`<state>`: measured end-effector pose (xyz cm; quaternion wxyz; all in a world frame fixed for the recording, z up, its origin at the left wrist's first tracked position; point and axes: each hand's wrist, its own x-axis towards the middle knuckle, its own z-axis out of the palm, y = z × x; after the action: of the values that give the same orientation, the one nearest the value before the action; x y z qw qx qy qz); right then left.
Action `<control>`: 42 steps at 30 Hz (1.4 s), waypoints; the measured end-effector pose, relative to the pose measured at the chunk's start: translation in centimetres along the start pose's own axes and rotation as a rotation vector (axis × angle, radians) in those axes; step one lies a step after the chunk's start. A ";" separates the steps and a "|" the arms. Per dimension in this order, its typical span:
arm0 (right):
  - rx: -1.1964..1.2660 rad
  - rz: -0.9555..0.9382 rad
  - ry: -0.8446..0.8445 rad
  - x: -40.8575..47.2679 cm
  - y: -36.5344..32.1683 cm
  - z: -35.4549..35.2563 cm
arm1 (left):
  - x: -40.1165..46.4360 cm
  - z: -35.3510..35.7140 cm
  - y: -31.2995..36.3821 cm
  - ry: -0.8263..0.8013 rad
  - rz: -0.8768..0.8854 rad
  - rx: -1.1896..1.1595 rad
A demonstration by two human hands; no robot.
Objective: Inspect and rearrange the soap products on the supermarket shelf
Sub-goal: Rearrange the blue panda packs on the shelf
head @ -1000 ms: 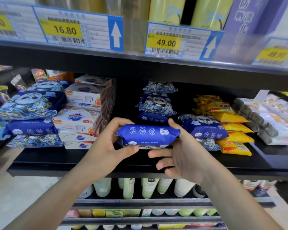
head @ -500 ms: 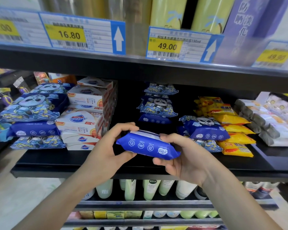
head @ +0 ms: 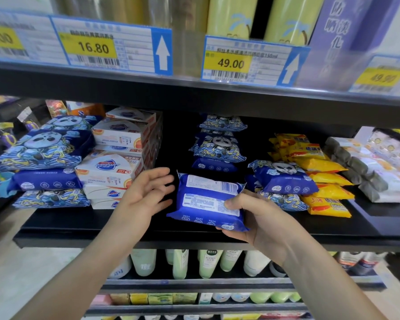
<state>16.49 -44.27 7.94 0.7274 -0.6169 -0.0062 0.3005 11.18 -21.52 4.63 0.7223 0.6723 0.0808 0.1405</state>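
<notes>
Blue soap pack (head: 208,200) sits in my right hand (head: 259,221), back label up, tilted so its far edge rises. Thumb (head: 234,202) lies curled on the white label, fingers (head: 231,230) curl beneath the near edge; the pack is pinched between them, held above the black shelf (head: 125,229) and clear of it. Left hand (head: 146,196) hovers just left of the pack, fingers spread and relaxed, holding nothing; I cannot tell whether its fingertips touch the wrapper. Beyond the left hand stand white boxes (head: 111,167). Behind the pack, a panda stack (head: 217,144). Right of my right hand, another panda pack (head: 284,177) rests beside yellow packs (head: 321,181).
</notes>
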 end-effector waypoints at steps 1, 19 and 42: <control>0.003 -0.022 0.013 0.0 0.1 0.0 | 0.0 0.0 0.1 0.007 -0.025 -0.011; -0.227 -0.442 0.100 -0.6 1.1 0.4 | 0.1 0.9 1.6 -0.077 -0.388 0.077; -0.904 -1.012 0.099 0.2 2.9 -0.4 | 0.0 1.9 2.8 -0.391 -0.448 -0.009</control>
<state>15.53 -44.38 5.17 0.4484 -0.7945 -0.3856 -0.1375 11.54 -23.16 7.59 0.7400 0.6490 0.0858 -0.1542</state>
